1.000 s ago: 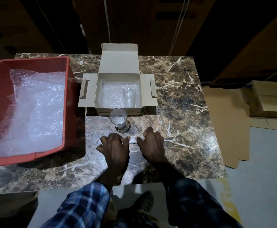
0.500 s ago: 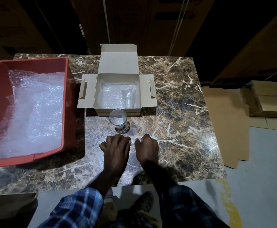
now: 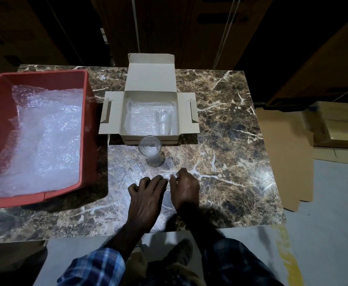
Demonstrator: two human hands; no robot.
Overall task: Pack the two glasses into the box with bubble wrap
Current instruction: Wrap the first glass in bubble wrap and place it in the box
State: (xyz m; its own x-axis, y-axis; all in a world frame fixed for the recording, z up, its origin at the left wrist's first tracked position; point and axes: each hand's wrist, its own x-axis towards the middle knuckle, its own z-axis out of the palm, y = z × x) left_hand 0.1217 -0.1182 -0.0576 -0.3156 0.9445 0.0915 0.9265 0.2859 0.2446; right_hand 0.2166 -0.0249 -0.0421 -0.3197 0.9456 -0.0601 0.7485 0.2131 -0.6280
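marble table [image 3: 231, 124] | flattened cardboard [image 3: 282, 157] on floor (right) | stacked cartons [image 3: 336, 124]

On the marble table [image 3: 231, 120], an open cardboard box [image 3: 150, 79] holds bubble wrap and one glass [image 3: 164, 122] lying inside. A second glass [image 3: 150, 150] stands upright just in front of it. The left hand [image 3: 146, 198] and right hand [image 3: 186, 189] pinch a clear sheet of bubble wrap [image 3: 123, 168] spread on the table. A red bin [image 3: 87, 124] of wrap sits left.

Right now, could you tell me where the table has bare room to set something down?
Bare marble table lies right of the box. Crowded: red bin left, glass and hands on bubble wrap in front.
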